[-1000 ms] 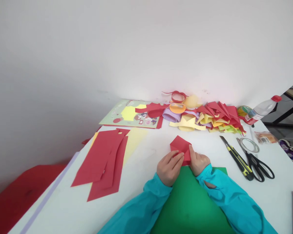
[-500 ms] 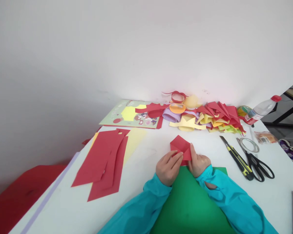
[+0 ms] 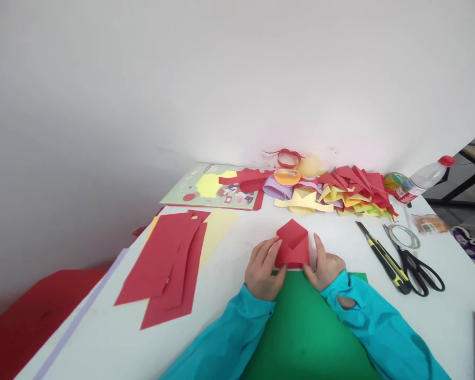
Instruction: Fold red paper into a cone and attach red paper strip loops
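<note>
A small piece of folded red paper (image 3: 294,244) lies in front of me, its top coming to a point and a slanted fold across its middle. My left hand (image 3: 262,269) grips its left side, fingertips on the left edge and thumb at the bottom edge. On the other side, my right hand (image 3: 325,268) has its index finger raised apart from the paper, while its thumb is close to the bottom right corner. Whether that thumb touches the paper I cannot tell. Beneath both hands lies a green sheet (image 3: 309,322).
Red paper sheets (image 3: 164,258) are stacked at left. A utility knife (image 3: 383,256), scissors (image 3: 419,269) and a tape roll (image 3: 404,236) lie at right. Along the wall sit a booklet (image 3: 182,192), cut paper crowns (image 3: 304,199) and a tilted plastic bottle (image 3: 423,179).
My left hand has moved left, off the paper's middle to its left side. The right index finger has come away from the right edge. The fold across the paper now shows more.
</note>
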Tool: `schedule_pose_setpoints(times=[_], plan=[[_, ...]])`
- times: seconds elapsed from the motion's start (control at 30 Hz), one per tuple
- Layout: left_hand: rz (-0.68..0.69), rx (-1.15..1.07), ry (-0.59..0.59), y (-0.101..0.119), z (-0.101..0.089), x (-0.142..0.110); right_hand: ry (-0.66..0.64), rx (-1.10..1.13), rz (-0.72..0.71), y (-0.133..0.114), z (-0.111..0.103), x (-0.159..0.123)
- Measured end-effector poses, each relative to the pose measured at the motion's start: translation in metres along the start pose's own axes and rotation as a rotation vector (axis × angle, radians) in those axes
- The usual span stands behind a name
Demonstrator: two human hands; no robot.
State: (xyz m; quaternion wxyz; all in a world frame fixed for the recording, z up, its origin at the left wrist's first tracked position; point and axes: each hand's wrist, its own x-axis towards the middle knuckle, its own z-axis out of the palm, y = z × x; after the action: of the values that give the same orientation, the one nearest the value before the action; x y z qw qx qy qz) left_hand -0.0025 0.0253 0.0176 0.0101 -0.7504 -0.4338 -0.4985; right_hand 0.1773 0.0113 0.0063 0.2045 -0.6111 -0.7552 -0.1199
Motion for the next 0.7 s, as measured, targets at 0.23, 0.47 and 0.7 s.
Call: schedule_pose_setpoints(times=[0.23, 0.47, 0.7], plan=[[-0.227, 0.039, -0.029, -0.002, 0.0, -0.008, -0.063, 0.066, 0.129, -0.002, -0.005, 0.002], [-0.285, 0.035, -0.181, -0.008, -0.002, -0.009, -0.201, 0.049, 0.084, 0.001, -0.01, 0.003], [-0.3, 0.098, -0.35, -0.016, -0.002, -0.008, -0.335, 0.054, 0.065, 0.007, -0.005, 0.005]])
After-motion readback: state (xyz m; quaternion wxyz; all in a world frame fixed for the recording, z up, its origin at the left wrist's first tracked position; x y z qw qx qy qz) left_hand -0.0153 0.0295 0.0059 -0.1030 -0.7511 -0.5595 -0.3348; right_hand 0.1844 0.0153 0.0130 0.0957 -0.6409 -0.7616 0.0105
